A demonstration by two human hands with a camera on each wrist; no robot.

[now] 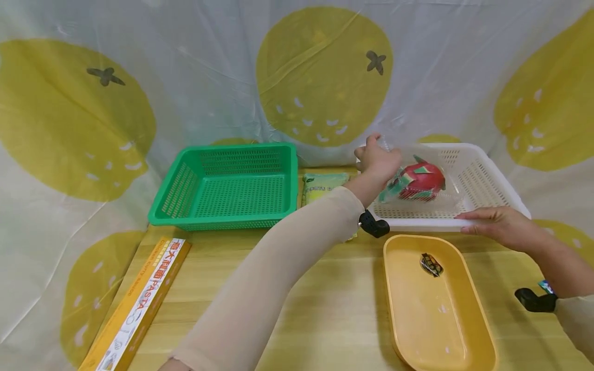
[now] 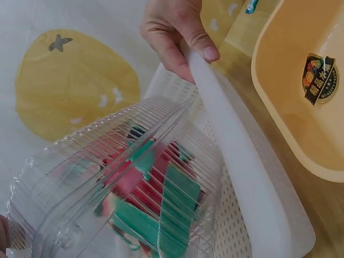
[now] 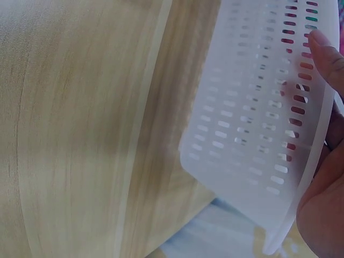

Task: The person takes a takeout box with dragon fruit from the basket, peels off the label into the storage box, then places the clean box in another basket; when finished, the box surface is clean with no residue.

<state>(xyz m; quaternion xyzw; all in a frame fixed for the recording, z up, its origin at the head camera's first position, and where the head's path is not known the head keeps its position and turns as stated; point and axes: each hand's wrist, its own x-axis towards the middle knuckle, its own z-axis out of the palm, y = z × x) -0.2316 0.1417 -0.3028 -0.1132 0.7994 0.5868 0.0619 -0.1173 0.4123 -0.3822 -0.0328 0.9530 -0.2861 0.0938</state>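
My left hand point(image 1: 378, 161) holds a clear plastic clamshell box point(image 2: 80, 199) by its left end, tilted over the white basket point(image 1: 427, 223). Through the ribbed plastic shows a red dragon fruit point(image 1: 423, 178) with green scales. Most of the left hand lies outside the left wrist view. My right hand point(image 1: 503, 226) grips the basket's near rim at the right, thumb on the outer side in the right wrist view. Slotted basket walls point(image 3: 252, 118) show there beside the thumb.
A green basket point(image 1: 223, 223) stands at the left, with a green-yellow packet point(image 1: 325, 180) between the baskets. A yellow tub point(image 1: 429, 314) sits in front of the white basket. A long pasta box point(image 1: 139, 304) lies at the left table edge. A patterned curtain point(image 1: 209, 62) hangs behind.
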